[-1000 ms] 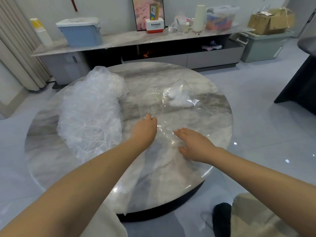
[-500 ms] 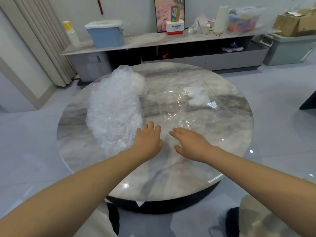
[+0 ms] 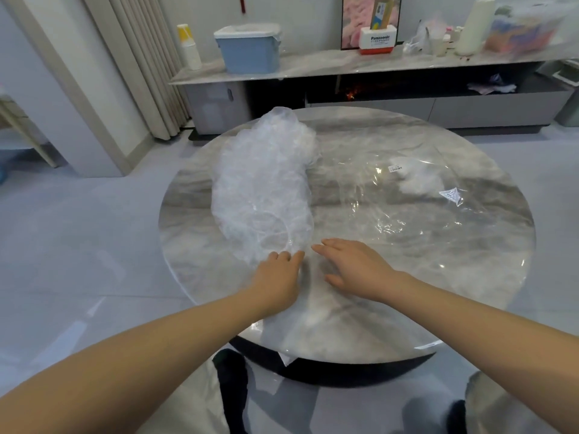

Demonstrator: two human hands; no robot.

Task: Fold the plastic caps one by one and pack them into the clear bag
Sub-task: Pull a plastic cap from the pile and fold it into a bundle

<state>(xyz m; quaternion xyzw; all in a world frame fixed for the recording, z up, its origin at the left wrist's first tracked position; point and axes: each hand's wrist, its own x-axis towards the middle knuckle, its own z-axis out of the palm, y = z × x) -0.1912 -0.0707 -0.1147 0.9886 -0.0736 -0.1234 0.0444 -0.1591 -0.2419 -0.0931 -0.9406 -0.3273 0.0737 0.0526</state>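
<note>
Pile of plastic caps (image 3: 263,186) lies on round marble table (image 3: 407,308), left-centre, long axis running from far end near the table's back edge down toward the person; near end sits right at L hand (image 3: 277,277). L fingertips (image 3: 294,255) touch the pile's near edge, fingers straight, nothing gripped. R hand (image 3: 354,267) flat, fingers extended, just beside the pile's near-right corner, not holding anything; can't tell if it presses the tabletop or hovers. L hand is nearer, so prob. the one to pull the next cap off, caps lying ahead and slightly left of it. Clear bag (image 3: 407,195) spread flat to the right of the pile, well apart from both hands, w/ small white barcode sticker (image 3: 395,168), print too small to read, and a triangle mark near its right edge. Readable text: "Panasonic" on red-white box (image 3: 378,42) on back shelf. No other legible writing.
</note>
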